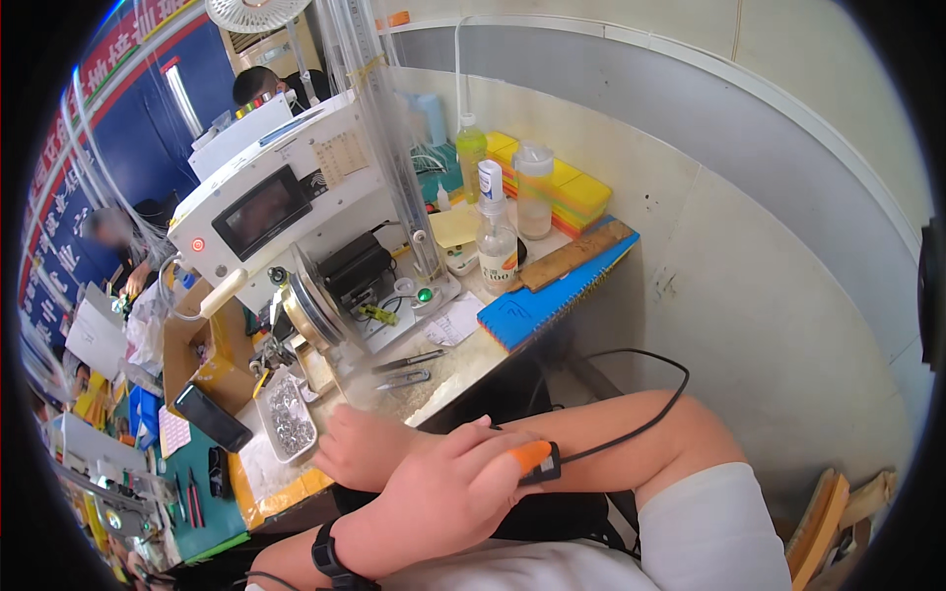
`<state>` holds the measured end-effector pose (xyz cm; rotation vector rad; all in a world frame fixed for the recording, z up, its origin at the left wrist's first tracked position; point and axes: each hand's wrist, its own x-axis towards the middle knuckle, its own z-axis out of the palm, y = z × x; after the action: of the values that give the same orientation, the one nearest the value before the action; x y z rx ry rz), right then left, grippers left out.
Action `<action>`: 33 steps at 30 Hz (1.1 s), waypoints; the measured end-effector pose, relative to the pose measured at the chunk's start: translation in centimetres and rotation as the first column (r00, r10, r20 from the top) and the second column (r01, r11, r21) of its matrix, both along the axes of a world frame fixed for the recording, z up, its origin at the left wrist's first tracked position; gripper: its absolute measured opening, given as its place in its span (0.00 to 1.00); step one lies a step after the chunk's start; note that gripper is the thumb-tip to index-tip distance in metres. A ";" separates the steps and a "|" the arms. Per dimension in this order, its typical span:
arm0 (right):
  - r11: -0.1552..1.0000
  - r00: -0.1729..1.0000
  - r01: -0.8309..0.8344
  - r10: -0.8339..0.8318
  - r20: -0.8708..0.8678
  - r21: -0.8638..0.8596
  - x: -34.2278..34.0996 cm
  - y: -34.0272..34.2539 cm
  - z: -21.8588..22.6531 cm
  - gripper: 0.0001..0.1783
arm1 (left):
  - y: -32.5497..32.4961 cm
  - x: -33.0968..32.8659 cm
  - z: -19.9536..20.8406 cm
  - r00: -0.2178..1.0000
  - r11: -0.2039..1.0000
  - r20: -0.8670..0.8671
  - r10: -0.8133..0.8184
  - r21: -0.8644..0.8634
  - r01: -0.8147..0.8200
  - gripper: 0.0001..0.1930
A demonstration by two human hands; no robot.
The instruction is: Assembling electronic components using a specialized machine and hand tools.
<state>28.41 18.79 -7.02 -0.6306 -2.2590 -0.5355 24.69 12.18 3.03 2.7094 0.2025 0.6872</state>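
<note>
My left hand (pixel 443 483), with a black watch (pixel 333 557) at its wrist, crosses over my right forearm. An orange finger cover (pixel 530 456) is on one of its fingers. The curled fingers rest on a small black cabled device (pixel 547 465) that lies against the right forearm. Beyond it, my right hand (pixel 360 445) is closed like a fist near the table's front edge; what its fingers hold, if anything, is hidden. Closest to this hand is a white tray (pixel 308 445) of small metal parts. Tweezers (pixel 412 361) and small snips (pixel 404 379) lie just past it.
A white machine (pixel 325 202) with a dark screen and a round wheel stands behind the tray. To the right are a blue notebook (pixel 552 300), a wooden strip (pixel 576 254) and bottles (pixel 498 251). A phone (pixel 212 418) leans by a cardboard box (pixel 232 364). Other people work farther off.
</note>
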 end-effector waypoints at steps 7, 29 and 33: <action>0.999 0.972 -0.029 0.038 0.231 -0.041 -0.5 -1.3 -2.8 0.10 | 1.0 1.2 1.0 0.993 0.963 -0.102 0.065 -0.253 -0.089 0.24; 0.542 0.662 -0.512 -0.246 -0.708 -0.667 3.2 0.2 9.7 0.08 | -0.4 -1.5 1.5 0.947 0.964 0.316 0.062 0.226 -0.138 0.21; 0.416 -0.005 -0.900 -0.311 -0.950 -0.132 6.7 1.1 12.5 0.07 | -0.4 -2.9 -2.6 0.894 0.974 0.416 0.166 0.073 -0.215 0.22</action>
<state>35.16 19.93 5.52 -0.4213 -0.8778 1.2338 21.76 11.74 0.39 2.5967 0.3353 1.3429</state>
